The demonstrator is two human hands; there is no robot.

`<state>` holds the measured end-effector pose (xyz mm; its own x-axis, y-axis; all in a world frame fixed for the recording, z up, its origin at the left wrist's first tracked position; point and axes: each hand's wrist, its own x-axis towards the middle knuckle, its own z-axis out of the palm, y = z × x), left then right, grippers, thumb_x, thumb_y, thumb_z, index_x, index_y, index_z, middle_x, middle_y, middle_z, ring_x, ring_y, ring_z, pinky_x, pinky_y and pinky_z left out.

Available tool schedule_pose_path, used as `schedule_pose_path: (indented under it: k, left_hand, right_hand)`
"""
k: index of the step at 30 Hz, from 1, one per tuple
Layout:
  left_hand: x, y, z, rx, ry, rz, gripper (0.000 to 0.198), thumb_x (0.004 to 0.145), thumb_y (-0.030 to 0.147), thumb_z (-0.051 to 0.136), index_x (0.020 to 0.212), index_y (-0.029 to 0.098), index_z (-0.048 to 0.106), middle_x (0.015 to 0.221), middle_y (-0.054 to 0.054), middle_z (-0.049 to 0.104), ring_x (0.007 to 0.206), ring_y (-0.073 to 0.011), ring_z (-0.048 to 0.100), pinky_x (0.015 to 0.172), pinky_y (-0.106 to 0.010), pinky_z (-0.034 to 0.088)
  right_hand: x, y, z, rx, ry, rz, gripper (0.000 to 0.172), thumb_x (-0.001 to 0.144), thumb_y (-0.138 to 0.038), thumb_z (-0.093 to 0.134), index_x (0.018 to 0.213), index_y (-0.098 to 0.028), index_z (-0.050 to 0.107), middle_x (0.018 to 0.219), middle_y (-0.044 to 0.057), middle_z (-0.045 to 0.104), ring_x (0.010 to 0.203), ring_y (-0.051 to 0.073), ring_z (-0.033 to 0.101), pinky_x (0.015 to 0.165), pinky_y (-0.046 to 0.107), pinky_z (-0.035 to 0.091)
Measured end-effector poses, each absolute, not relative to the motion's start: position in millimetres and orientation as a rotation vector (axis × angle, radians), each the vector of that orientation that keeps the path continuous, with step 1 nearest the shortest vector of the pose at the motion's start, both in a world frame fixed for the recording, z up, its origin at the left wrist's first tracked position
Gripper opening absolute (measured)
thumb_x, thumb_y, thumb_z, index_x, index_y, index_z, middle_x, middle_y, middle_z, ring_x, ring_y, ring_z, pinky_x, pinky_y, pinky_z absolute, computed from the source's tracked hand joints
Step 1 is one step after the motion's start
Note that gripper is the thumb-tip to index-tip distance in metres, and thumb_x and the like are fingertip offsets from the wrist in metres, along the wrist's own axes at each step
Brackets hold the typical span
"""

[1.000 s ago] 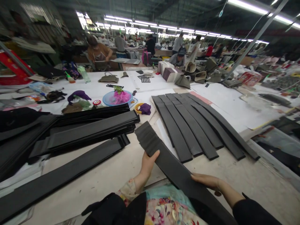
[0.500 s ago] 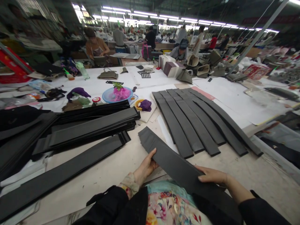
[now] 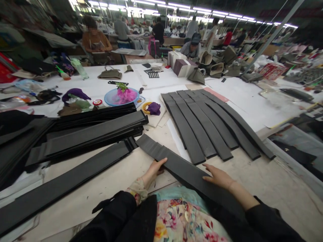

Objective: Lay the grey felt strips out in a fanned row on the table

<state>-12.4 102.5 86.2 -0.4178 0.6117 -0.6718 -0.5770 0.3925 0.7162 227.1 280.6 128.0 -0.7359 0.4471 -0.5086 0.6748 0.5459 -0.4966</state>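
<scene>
A stack of long dark grey strips [image 3: 184, 168] lies slanted in front of my body, its far-left end fanned in steps. My left hand [image 3: 153, 171] grips its near edge, thumb on top and fingers beneath. My right hand [image 3: 219, 177] rests at the far edge further right, thumb and forefinger apart, the forefinger off the strip; its lower fingers are partly hidden. Beyond my right hand, several grey strips [image 3: 202, 134] lie fanned side by side. To the left are a thick pile of strips [image 3: 101, 132] and a long strip [image 3: 75, 181] set diagonally.
A blue dish [image 3: 108, 97] with a pink bag and a yellow bowl [image 3: 145, 108] with purple cloth stand beyond the piles. Boxes [image 3: 183, 67] and bags [image 3: 217, 69] sit further back. Other people work at the far tables.
The held strips have moved left, their far end now near the diagonal strip and more visibly stepped. My right hand has loosened and its fingers have spread. The view has shifted slightly.
</scene>
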Motion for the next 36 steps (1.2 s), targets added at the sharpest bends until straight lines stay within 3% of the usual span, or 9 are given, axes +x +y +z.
schedule_pose_path:
  k: [5, 9, 12, 15, 17, 21, 36]
  left_hand:
    - [-21.3, 97.9, 67.4, 0.161, 1.65, 1.089, 0.052, 0.065, 0.056, 0.062, 0.096, 0.015, 0.055, 0.067, -0.004, 0.063, 0.047, -0.011, 0.053, 0.044, -0.023, 0.043]
    - [-31.9, 84.2, 66.0, 0.321, 1.779, 1.01, 0.045, 0.068, 0.057, 0.057, 0.077, 0.013, 0.057, 0.051, 0.0, 0.055, 0.045, -0.0121, 0.051, 0.042, -0.023, 0.041]
    - [-45.8, 71.3, 70.2, 0.476, 1.928, 1.066, 0.032, 0.075, 0.048, 0.053, 0.074, 0.016, 0.057, 0.062, -0.002, 0.058, 0.062, -0.0152, 0.057, 0.057, -0.026, 0.047]
    - [-54.0, 67.7, 75.4, 0.696, 2.027, 1.179, 0.02, 0.08, 0.033, 0.048, 0.093, 0.022, 0.059, 0.094, -0.003, 0.06, 0.094, -0.0165, 0.053, 0.084, -0.029, 0.042]
    - [-53.1, 71.2, 76.0, 1.0, 2.082, 1.142, 0.025, 0.081, 0.024, 0.047, 0.104, 0.023, 0.058, 0.103, -0.004, 0.057, 0.101, -0.0178, 0.049, 0.092, -0.032, 0.038]
    - [-44.8, 78.9, 69.1, 1.426, 2.231, 0.886, 0.031, 0.082, 0.018, 0.043, 0.11, 0.019, 0.057, 0.102, -0.008, 0.055, 0.094, -0.0199, 0.049, 0.088, -0.036, 0.04]
    - [-38.7, 78.9, 78.0, 1.521, 2.331, 0.625, 0.03, 0.084, 0.023, 0.043, 0.112, 0.018, 0.054, 0.101, -0.007, 0.052, 0.092, -0.0194, 0.047, 0.084, -0.032, 0.04]
  right_hand:
    - [160.5, 225.1, 105.9, 0.699, 2.894, -0.625, 0.077, 0.065, -0.052, 0.06, 0.13, -0.017, 0.037, 0.138, 0.017, 0.032, 0.126, 0.029, 0.032, 0.1, 0.043, 0.029]
    - [134.2, 207.1, 90.6, 0.767, 2.888, -0.464, 0.079, 0.063, -0.048, 0.064, 0.13, -0.018, 0.035, 0.136, 0.018, 0.034, 0.125, 0.03, 0.032, 0.097, 0.046, 0.03]
    - [137.0, 209.3, 82.6, 0.742, 2.911, -0.471, 0.077, 0.065, -0.047, 0.061, 0.131, -0.018, 0.033, 0.134, 0.017, 0.036, 0.123, 0.029, 0.034, 0.096, 0.044, 0.031]
    - [141.6, 211.5, 79.0, 0.742, 2.936, -0.455, 0.076, 0.067, -0.048, 0.059, 0.131, -0.018, 0.033, 0.135, 0.017, 0.035, 0.123, 0.03, 0.034, 0.096, 0.044, 0.031]
    - [142.4, 211.2, 78.4, 0.739, 2.951, -0.442, 0.075, 0.067, -0.048, 0.059, 0.131, -0.019, 0.033, 0.135, 0.017, 0.035, 0.123, 0.031, 0.034, 0.095, 0.045, 0.031]
    - [145.8, 210.0, 79.5, 0.695, 2.973, -0.431, 0.074, 0.068, -0.05, 0.057, 0.132, -0.02, 0.032, 0.136, 0.017, 0.034, 0.122, 0.03, 0.035, 0.095, 0.044, 0.031]
    - [174.1, 210.3, 79.2, 0.748, 2.995, -0.408, 0.072, 0.069, -0.049, 0.057, 0.131, -0.02, 0.036, 0.135, 0.017, 0.035, 0.122, 0.031, 0.035, 0.097, 0.045, 0.029]
